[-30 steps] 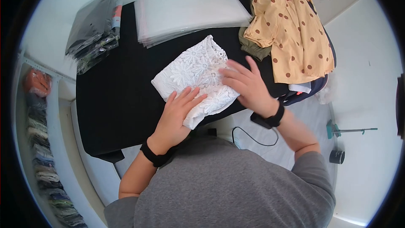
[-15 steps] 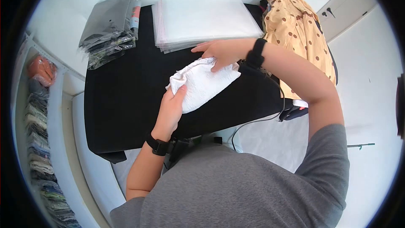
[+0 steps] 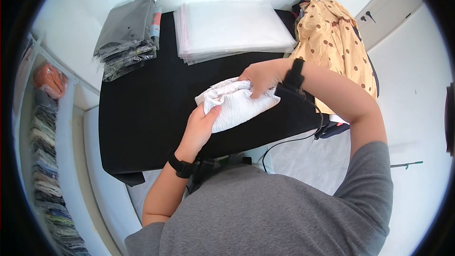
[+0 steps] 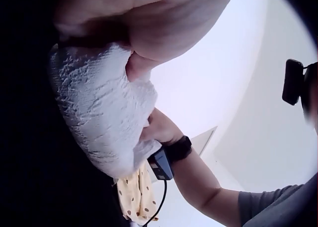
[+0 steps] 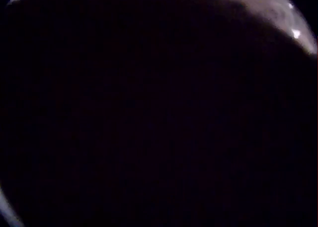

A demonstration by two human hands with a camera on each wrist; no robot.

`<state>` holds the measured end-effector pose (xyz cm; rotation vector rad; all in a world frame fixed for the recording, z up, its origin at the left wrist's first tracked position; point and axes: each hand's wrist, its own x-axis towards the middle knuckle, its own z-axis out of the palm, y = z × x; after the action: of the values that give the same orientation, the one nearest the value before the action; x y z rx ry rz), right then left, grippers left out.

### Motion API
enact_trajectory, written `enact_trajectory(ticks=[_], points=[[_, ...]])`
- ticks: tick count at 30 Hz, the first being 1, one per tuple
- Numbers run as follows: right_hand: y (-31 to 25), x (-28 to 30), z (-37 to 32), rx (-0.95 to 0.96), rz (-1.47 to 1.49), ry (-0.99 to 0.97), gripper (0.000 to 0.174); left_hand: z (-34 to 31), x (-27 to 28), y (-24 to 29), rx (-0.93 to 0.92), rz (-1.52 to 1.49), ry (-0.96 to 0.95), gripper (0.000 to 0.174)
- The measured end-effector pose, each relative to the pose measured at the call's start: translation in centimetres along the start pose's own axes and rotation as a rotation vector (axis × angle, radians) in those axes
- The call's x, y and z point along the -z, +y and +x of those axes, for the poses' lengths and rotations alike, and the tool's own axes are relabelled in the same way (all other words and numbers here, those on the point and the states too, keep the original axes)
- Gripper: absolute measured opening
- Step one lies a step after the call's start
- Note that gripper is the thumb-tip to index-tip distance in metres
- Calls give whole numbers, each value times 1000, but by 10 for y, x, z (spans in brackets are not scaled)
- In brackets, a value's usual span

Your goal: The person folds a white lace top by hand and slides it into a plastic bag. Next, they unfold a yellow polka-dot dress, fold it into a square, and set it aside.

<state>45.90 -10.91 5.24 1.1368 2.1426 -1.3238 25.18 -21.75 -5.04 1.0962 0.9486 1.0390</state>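
Note:
A folded white garment (image 3: pixel 239 109) is held between both hands over the black-covered table, its textured side showing in the left wrist view (image 4: pixel 94 108). My left hand (image 3: pixel 198 130) grips its near left end, thumb on top and fingers hidden beneath. Reaching over from the right, my right hand (image 3: pixel 262 77) holds the far edge, its thumb against the cloth and its other fingers mostly out of sight. The left wrist view also shows the right hand (image 4: pixel 161 127) at the garment's other end. The right wrist view is almost wholly dark.
Clear plastic sleeves (image 3: pixel 232 26) lie at the table's back. Grey bagged garments (image 3: pixel 127 26) are stacked back left, and a yellow dotted garment (image 3: pixel 332 42) tops a clothes pile at right. A black cable (image 3: pixel 289 138) hangs past the front edge; shelves (image 3: pixel 66 128) stand left.
The white garment has been lifted and turned from its flower-patterned face to a plainer side. The left hand went from lying flat on it to gripping it; the right hand moved to its far edge.

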Motion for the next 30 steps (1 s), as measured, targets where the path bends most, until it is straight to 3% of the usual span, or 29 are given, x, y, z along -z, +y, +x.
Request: enact_trajectory(ticks=[3,4,6,8,10,12,13,16,18,20,21,22,24,27,30], points=[[-6,-15,-29,126,-198,233,46,-5,4,14,-104,184,-16,30],[1,-21,-35,282,-170,305,42,-3,7,22,-113,191,-12,30],[0,-36,-59,410,-135,496,43,1,17,43,-372,215,26,27],[11,-57,-86,435,-193,836,44,8,28,82,-612,421,114,25],[24,-87,-105,273,290,974,42,31,42,99,-537,419,147,24],[40,-122,-107,351,949,1130,55,60,52,110,-503,785,163,22],[45,-140,-105,470,1272,1120,59,80,57,106,-500,861,139,24],[108,-189,-72,723,1763,1057,53,135,66,79,-468,1153,28,30],[139,-208,-44,926,1785,1154,46,170,74,51,-482,1310,-79,34],[154,-215,-37,1115,2062,1031,43,184,73,32,-572,1563,18,34],[144,-211,-37,1066,2033,1217,44,183,66,40,-467,1652,-23,31],[144,-209,-36,1061,2066,1187,43,189,66,40,-534,1692,-39,23],[144,-205,-34,1059,1978,1163,43,195,63,39,-421,1740,-10,17],[144,-206,-35,963,1930,1110,42,195,62,36,-544,1742,121,17],[144,-206,-36,975,1891,1057,41,187,56,42,-530,1703,134,17]])
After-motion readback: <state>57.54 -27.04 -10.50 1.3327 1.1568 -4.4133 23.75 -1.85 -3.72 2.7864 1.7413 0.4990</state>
